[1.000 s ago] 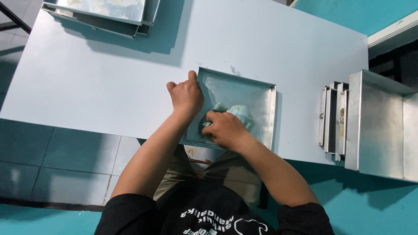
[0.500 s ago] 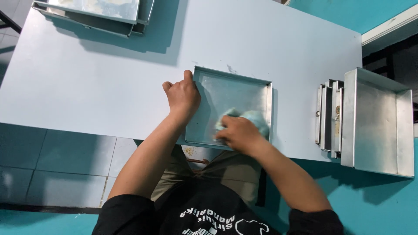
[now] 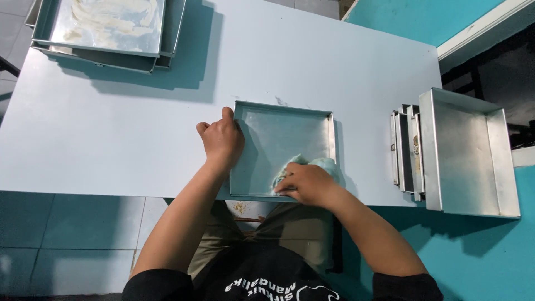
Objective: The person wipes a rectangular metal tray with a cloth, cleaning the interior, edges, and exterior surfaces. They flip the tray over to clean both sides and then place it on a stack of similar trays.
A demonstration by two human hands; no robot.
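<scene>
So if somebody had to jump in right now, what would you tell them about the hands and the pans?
Left hand: grips the left rim of the square metal pan, holding it steady on the table.
Right hand: presses a pale green cloth into the pan's near right corner.
Done: the pan's bare floor looks free of smears.
Left: the stack of pans at the far left has pale smears on its top one. More pans sit at the right, some on edge; I cannot tell whether they are wiped.

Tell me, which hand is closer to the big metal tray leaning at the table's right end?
Right. The right hand presses a cloth nearer the leaning tray; the left hand grips the square pan on its far side.
</scene>
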